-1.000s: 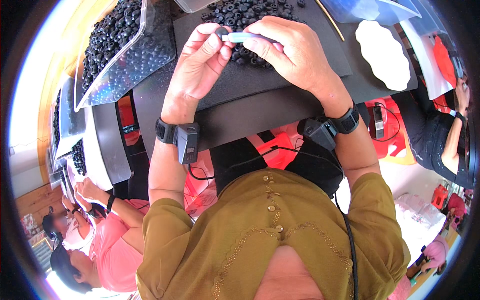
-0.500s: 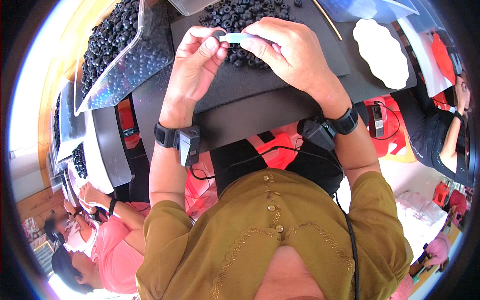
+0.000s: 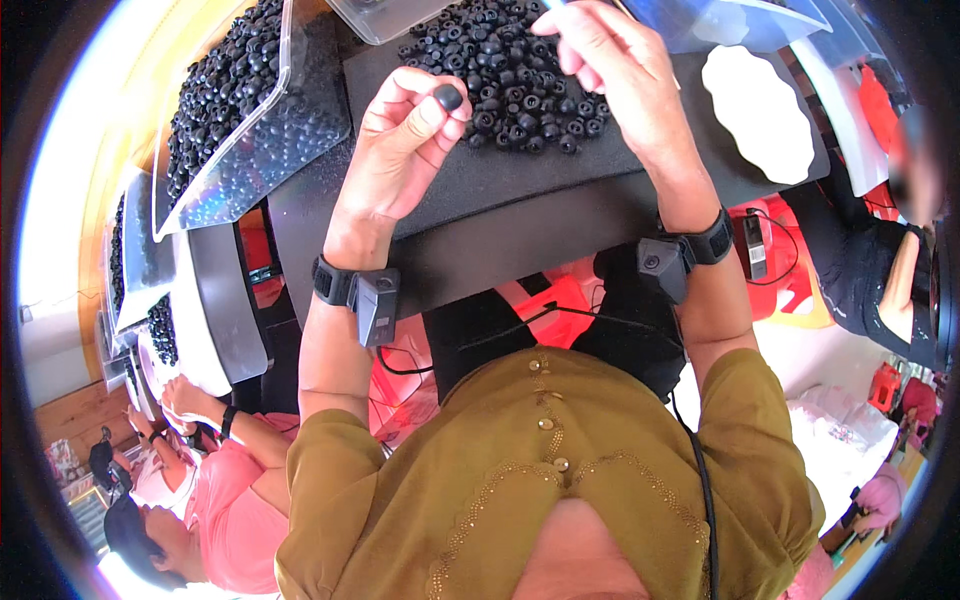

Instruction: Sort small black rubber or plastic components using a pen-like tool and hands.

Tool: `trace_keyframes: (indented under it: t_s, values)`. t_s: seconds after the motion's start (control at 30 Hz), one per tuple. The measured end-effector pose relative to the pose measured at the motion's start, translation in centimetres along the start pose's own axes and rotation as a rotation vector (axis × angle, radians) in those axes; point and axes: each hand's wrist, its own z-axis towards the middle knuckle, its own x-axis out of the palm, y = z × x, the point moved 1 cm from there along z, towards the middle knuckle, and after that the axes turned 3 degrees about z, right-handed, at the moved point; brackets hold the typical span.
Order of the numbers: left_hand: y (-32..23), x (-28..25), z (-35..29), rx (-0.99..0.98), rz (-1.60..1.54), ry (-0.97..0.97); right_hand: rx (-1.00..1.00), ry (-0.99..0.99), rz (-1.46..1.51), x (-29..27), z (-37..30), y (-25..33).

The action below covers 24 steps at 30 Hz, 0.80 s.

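Between the thumb and fingers of my left hand (image 3: pixel 398 140) is a small black rounded cap (image 3: pixel 448 97). My right hand (image 3: pixel 622 75), up at the top edge, is closed on a slim pale-blue stick-like tool (image 3: pixel 552 4); most of the tool is hidden or cut off by the frame. A heap of small black ring-like caps (image 3: pixel 530 95), several with holes, lies on the dark mat (image 3: pixel 490 185) between and beyond my hands.
On the left stands a clear plastic bin (image 3: pixel 290 130) full of black pieces. A white wavy-edged sheet (image 3: pixel 757 115) lies to the right, with a blue clear bin (image 3: pixel 735 25) beyond it. Co-workers sit at left (image 3: pixel 235 480) and right (image 3: pixel 870 270).
My right hand has moved up and away from the left, taking the pale-blue tool off the black cap. The left hand keeps the cap and has shifted slightly down, uncovering more of the heap.
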Motion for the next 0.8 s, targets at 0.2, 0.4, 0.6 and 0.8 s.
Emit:
trace_keyframes:
  t_s: [0.2,0.4,0.6,0.8]
  values:
    - [0.3,-0.5,0.2,-0.001,-0.043,-0.041,-0.052,0.202,-0.027,1.8,-1.3,0.1]
    - [0.6,-0.2,0.1,0.022,0.013,-0.052,-0.002,0.239,0.136,2.7,-1.7,0.3]
    - [0.8,0.3,0.2,0.018,0.116,-0.086,0.023,0.24,0.196,2.9,-1.8,-0.2]
    - [1.4,0.4,0.1,0.041,0.112,-0.088,0.132,0.238,0.302,2.9,-1.9,-0.3]
